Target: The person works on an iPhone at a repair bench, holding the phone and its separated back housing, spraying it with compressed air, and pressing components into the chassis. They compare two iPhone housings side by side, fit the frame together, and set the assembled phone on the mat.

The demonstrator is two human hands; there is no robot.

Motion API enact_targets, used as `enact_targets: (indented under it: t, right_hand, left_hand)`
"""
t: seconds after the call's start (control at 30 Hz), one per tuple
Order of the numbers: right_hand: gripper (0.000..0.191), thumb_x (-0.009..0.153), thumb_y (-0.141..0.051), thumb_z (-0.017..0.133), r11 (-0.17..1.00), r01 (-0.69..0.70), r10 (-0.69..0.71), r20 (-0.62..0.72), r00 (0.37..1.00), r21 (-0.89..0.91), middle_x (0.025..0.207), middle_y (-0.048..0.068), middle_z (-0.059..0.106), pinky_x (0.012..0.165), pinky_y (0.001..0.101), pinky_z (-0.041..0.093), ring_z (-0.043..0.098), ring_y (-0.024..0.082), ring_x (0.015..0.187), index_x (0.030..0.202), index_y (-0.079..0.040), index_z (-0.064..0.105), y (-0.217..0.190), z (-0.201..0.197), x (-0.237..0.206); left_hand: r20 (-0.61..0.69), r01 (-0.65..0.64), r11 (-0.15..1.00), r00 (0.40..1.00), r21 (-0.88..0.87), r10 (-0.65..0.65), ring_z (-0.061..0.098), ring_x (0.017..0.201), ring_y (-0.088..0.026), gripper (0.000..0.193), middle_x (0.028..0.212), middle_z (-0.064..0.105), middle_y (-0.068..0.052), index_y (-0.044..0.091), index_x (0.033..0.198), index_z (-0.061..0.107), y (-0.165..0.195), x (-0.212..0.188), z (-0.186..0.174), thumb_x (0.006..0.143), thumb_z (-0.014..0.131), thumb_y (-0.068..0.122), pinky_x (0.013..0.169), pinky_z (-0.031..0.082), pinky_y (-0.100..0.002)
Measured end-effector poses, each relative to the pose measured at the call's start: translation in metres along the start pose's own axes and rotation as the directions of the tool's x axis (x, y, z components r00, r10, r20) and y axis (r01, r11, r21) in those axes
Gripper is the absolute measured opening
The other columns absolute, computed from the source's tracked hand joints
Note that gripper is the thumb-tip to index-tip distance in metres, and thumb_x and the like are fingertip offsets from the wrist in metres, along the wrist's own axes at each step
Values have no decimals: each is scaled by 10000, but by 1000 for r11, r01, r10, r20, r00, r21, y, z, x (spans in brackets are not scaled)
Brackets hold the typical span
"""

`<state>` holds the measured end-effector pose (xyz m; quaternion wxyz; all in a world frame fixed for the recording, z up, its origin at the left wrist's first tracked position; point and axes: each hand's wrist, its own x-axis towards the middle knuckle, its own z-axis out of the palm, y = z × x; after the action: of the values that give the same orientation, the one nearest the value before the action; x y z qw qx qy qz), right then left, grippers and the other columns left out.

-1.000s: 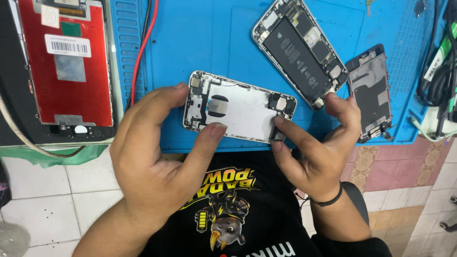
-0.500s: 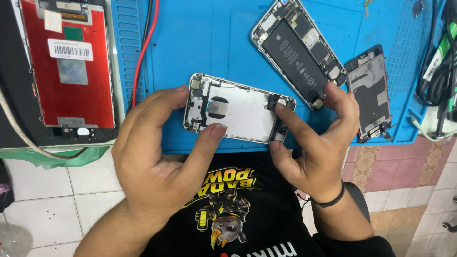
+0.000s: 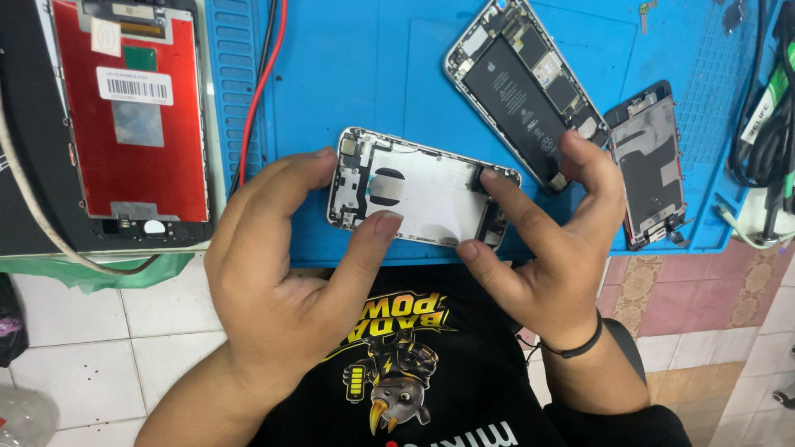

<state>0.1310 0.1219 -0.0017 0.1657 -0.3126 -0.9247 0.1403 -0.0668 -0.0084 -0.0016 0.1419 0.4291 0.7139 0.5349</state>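
**Two hands grip a gutted phone shell at a repair bench**

A blue work mat (image 3: 364,83) covers the bench across the top of the frame, with white floor tiles (image 3: 99,348) at lower left and patterned pinkish tiles at lower right. Seen from the head camera, the left hand (image 3: 281,281) is partly closed around the left end of an empty silver phone housing (image 3: 422,186) at the centre of the frame, near the mat's front edge: its thumb presses the lower edge, its forefinger curls over the upper left corner. The right hand (image 3: 546,248), a black band at its wrist, pinches the housing's right end, forefinger on the top right corner and thumb at the lower edge, the other fingers spread loosely toward an opened phone (image 3: 522,87) with its black battery exposed, at upper centre. The housing lies open side up, tilted slightly, showing a white inner plate, a dark round patch and small parts at both ends. A red-backed screen panel (image 3: 132,116) lies at upper left, a dark screen assembly (image 3: 650,165) at right.
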Motion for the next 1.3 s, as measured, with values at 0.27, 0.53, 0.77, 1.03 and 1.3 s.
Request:
enact_targets:
  t: [0.27,0.53,0.77,1.03,1.3]
  right_hand:
    - [268,881,-80,875,996,-80,85,-114,990,49,1406,186,461,1017,394,444,502,311,1239,1130,-70,775,-2,0,5]
    - [169,893,-38,855,995,52,-58,-65,996,-84,1331,170,501,999,396,433,494,310,1140,1033,-59,763,-2,-4,35]
    - [102,939,23,775,999,29,-29,23,999,-17,1310,177,500,1000,377,430,494,320,1190,1015,-21,722,-4,-12,42]
    - [98,924,55,752,994,-47,38,87,995,98,1273,183,492,993,363,462,520,297,1137,987,5,696,-2,-17,49]
    - [101,982,59,709,993,-39,37,21,999,115,1001,122,680,815,349,510,657,262,933,1028,11,633,-24,-29,40]
  left_hand:
    - [-12,-1,1000,1000,2,1,710,985,-234,465,1172,681,-182,-43,1254,582,2,2,3,913,870,90,832,577,-297]
    - [-14,-11,1000,1000,-6,10,710,977,-232,453,1181,685,-177,-35,1254,587,1,3,3,923,868,95,840,575,-300]
    - [-9,-15,1000,1000,-1,15,706,1009,-249,453,1177,678,-184,-35,1247,589,2,3,3,922,869,110,835,576,-305]
    - [2,-29,999,1000,-14,29,711,975,-235,454,1180,680,-181,-32,1254,584,1,2,3,926,865,107,827,581,-303]
    - [41,-41,999,998,1,41,657,1164,-289,584,1296,616,-195,-3,1327,563,1,6,2,891,910,172,987,558,-359]
